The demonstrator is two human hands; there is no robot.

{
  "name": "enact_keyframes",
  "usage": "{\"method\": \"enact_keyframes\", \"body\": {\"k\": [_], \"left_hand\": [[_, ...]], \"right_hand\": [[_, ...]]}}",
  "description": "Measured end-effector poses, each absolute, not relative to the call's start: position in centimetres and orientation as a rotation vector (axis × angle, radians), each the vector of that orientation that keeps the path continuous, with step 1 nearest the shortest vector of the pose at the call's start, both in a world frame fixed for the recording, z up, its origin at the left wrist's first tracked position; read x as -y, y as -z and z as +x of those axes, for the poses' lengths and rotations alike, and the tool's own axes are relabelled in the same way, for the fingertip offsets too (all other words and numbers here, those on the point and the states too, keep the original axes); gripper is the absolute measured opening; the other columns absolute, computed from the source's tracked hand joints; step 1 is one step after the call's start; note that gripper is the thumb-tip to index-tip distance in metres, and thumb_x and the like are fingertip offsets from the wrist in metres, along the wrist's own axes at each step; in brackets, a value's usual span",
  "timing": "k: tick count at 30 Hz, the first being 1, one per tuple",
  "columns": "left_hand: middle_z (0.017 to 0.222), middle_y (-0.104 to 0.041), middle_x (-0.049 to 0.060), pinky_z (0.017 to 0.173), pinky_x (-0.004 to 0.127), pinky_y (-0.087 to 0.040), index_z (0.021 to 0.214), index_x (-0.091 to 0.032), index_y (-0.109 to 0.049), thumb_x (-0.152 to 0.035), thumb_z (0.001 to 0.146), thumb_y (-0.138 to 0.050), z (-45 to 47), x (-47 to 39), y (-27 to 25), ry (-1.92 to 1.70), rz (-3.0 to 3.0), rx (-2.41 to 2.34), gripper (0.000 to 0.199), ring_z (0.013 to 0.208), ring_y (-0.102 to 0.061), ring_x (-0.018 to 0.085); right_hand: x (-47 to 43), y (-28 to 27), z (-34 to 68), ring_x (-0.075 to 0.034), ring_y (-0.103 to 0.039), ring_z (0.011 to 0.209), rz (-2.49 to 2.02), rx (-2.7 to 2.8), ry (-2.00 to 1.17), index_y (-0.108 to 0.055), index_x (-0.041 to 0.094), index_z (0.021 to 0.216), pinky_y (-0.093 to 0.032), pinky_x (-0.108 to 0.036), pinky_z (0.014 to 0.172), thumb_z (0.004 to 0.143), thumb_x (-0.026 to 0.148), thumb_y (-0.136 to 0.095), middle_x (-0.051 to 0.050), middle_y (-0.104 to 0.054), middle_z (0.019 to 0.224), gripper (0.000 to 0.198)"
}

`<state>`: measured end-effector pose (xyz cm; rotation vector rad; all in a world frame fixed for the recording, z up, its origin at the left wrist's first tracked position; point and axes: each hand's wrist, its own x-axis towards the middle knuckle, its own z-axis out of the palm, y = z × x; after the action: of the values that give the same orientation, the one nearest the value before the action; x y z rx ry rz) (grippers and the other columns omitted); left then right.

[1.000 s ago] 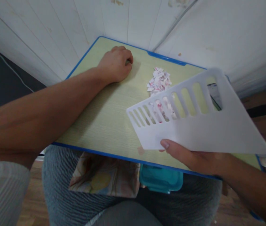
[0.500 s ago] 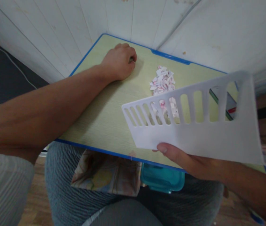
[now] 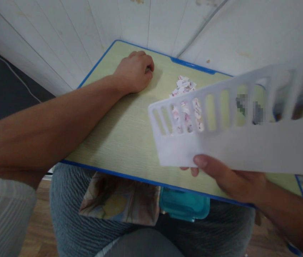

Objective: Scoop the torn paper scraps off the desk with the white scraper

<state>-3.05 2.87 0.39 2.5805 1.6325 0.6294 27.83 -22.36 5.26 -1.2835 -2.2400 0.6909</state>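
Note:
My right hand (image 3: 228, 180) grips a white plastic panel with a row of slots (image 3: 247, 150), thumb on the near face and fingertips showing below its lower edge. The panel is held tilted above the table. Behind it, and partly visible through its slots, lies a heap of torn paper scraps (image 3: 185, 85). Over on the left, my left hand (image 3: 135, 71) rests closed on the tabletop (image 3: 114, 132). Something small and dark greenish shows inside its curled fingers, too hidden to name.
A blue edge runs round the light green tabletop, which meets a white plank wall (image 3: 135, 21). A grey cable (image 3: 205, 26) comes down the wall. On my lap, below the near edge, are a patterned cloth (image 3: 121, 200) and a teal plastic container (image 3: 185, 203).
The slotted panel has swung, its right part now larger and beyond the frame's right edge, and its left end shifted slightly right. My right hand moved with it. My left hand stayed put.

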Motion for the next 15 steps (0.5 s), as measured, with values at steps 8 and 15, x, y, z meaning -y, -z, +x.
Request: {"method": "enact_keyframes", "body": {"k": [8, 15], "left_hand": [[0.137, -0.08, 0.012, 0.124, 0.054, -0.056, 0.124, -0.03, -0.086, -0.024, 0.101, -0.058, -3.1, -2.7, -0.5, -0.632, 2.559, -1.623, 0.036, 0.135, -0.069, 0.037], [0.135, -0.08, 0.011, 0.123, 0.055, -0.057, 0.122, -0.033, -0.086, -0.027, 0.1, -0.058, -3.3, -2.7, -0.4, -0.668, 2.562, -1.594, 0.036, 0.136, -0.07, 0.038]], "right_hand": [[19.4, -4.5, 29.5, -0.027, -0.084, 0.07, -1.446, 1.896, -0.532, -0.077, 0.035, 0.069, -0.075, -0.045, 0.088, 0.108, 0.042, -0.079, 0.005, -0.082, 0.072, 0.04], [19.4, -3.8, 28.8, -0.029, -0.083, 0.069, -1.427, 1.868, -0.513, -0.071, 0.036, 0.068, -0.076, -0.047, 0.083, 0.104, 0.046, -0.08, 0.004, -0.079, 0.067, 0.039]]}}
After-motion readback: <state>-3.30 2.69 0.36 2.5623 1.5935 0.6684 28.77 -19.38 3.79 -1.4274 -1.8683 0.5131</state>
